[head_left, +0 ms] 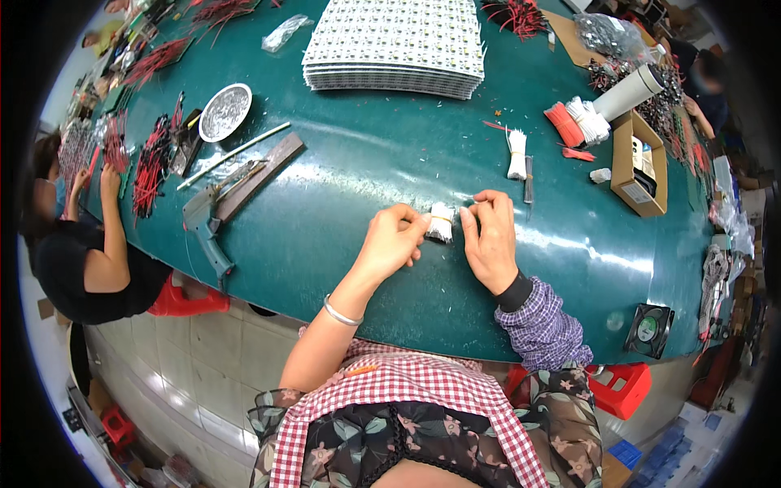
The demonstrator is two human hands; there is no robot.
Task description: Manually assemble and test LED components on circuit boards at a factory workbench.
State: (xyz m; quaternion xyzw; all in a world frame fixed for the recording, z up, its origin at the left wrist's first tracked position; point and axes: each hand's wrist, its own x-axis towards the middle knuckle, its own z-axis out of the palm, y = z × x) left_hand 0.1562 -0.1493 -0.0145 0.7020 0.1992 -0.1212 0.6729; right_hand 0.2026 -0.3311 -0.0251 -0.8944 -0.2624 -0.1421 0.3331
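Note:
A short bundle of white wires (439, 230), tied with a yellowish band, sits on the green table in front of me. My left hand (392, 237) is closed, its thumb and index finger pinched at the bundle's left edge. On the other side, my right hand (490, 237) has its fingers bent and its thumb slightly apart from them, close to the bundle but with a gap. Nothing shows between those right fingers. Beyond my right hand lie a longer white wire bundle (517, 154) and a thin dark bundle (529, 180).
A tall stack of white printed sheets (394, 77) stands at the back. Left are a glue gun (207, 232) by a wooden bar (260, 177) and a metal bowl (225, 112). Right are a cardboard box (639, 167), a white bottle (628, 93) and a fan (648, 329). A co-worker (89, 252) sits left.

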